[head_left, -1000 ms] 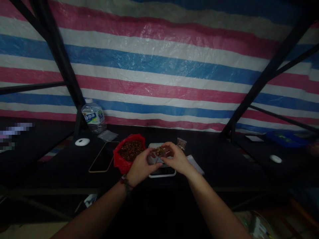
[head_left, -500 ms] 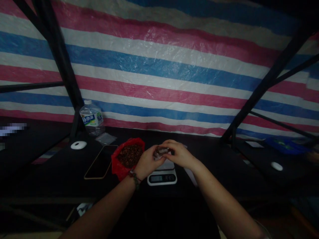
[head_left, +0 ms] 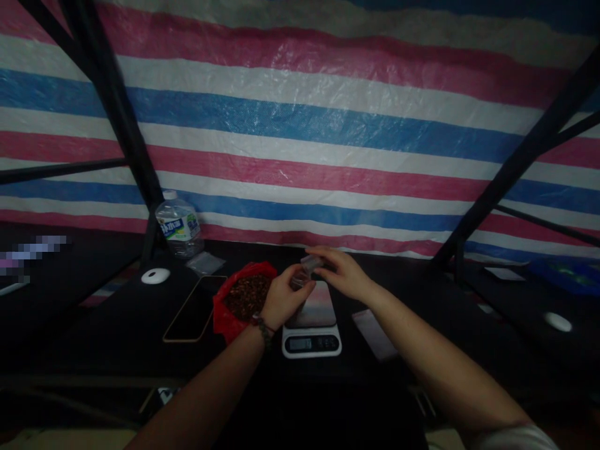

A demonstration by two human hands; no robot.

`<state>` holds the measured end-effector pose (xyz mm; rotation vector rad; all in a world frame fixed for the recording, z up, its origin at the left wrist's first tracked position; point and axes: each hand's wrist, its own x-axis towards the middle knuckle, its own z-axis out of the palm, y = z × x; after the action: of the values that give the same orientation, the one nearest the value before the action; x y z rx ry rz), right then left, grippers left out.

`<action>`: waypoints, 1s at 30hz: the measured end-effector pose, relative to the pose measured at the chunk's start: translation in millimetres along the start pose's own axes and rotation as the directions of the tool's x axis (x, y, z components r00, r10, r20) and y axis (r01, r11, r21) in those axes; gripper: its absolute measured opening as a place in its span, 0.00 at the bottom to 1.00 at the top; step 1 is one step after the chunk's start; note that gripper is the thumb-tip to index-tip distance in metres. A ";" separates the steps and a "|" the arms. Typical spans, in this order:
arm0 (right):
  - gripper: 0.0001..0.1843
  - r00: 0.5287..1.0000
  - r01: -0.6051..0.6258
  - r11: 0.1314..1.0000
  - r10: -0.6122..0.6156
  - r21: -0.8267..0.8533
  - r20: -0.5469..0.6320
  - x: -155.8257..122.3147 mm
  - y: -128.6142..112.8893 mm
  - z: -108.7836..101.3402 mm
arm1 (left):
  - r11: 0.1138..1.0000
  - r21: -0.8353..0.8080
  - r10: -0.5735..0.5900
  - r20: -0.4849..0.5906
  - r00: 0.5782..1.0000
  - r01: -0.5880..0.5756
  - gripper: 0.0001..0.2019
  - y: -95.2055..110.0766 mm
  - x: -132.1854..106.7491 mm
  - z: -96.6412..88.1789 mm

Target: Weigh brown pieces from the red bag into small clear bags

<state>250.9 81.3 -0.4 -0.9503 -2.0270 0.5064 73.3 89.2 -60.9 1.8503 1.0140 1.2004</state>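
Observation:
A small clear plastic bag (head_left: 308,265) is held between both my hands, over the back of a white digital kitchen scale (head_left: 290,350). My left hand (head_left: 287,297) has fingers and thumb closed round its lower part, hiding most of what is inside. At the bag's upper end, my right hand (head_left: 341,272) pinches it between thumb and fingers. Part of the scale's plate (head_left: 321,305) shows below the hands. Just left of my left hand stands a red plastic bag (head_left: 224,320), its mouth spread wide, full of small brown pieces (head_left: 246,297).
A phone (head_left: 190,312) lies left of the red bag. Behind it are a clear plastic bottle (head_left: 180,228), flat clear bags (head_left: 206,263) and a white mouse-like object (head_left: 155,275). More flat plastic bags (head_left: 372,331) lie under my right forearm. Dark frame bars (head_left: 482,200) slant up on both sides.
My hands have drawn slightly apart, the right one rising with the bag's upper end. More of the scale's plate shows. The whole view has shifted a little.

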 end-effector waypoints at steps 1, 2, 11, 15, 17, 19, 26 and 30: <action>0.24 0.999 -0.038 0.996 0.041 0.082 -0.031 1.0 6.2 -1.0 | 1.000 -0.011 -0.006 -0.012 1.000 0.006 0.18 -0.4 0.9 0.2; 0.26 0.995 -0.067 0.984 0.077 0.168 -0.057 0.8 12.7 -1.3 | 1.000 -0.026 -0.012 -0.026 1.000 0.011 0.18 -0.8 1.7 0.4; 0.28 0.937 -0.165 0.981 0.187 0.099 -0.294 -40.0 50.8 32.5 | 0.998 -0.056 0.012 -0.040 0.999 -0.014 0.22 -2.2 -8.9 0.4; 0.21 0.945 -0.228 0.973 0.231 0.041 -0.231 -56.3 54.6 52.9 | 0.996 -0.092 -0.006 0.024 1.000 0.009 0.21 -5.6 -24.1 2.0; 0.18 0.946 -0.253 0.967 0.243 -0.020 -0.213 -61.5 55.3 60.8 | 0.986 -0.158 -0.042 0.080 0.996 0.055 0.20 -6.8 -30.9 1.7; 0.17 0.952 -0.275 0.955 0.255 -0.107 -0.172 -65.3 55.8 65.6 | 0.964 -0.244 -0.073 0.123 0.990 0.102 0.19 -7.1 -35.5 -0.5; 0.28 0.953 -0.255 0.959 0.228 -0.126 -0.200 -74.2 35.0 58.6 | 0.749 -0.570 -0.185 0.311 0.932 0.339 0.17 -2.5 -37.1 -16.4; 0.18 0.984 -0.134 0.990 0.137 0.033 -0.114 -77.4 -1.6 52.2 | 0.665 -0.600 -0.119 0.503 0.856 0.445 0.13 -0.5 -40.2 -15.6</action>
<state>236.9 19.7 -69.1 -1.0828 -1.8566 0.5360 47.9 56.1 -71.9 1.1840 0.4615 0.7651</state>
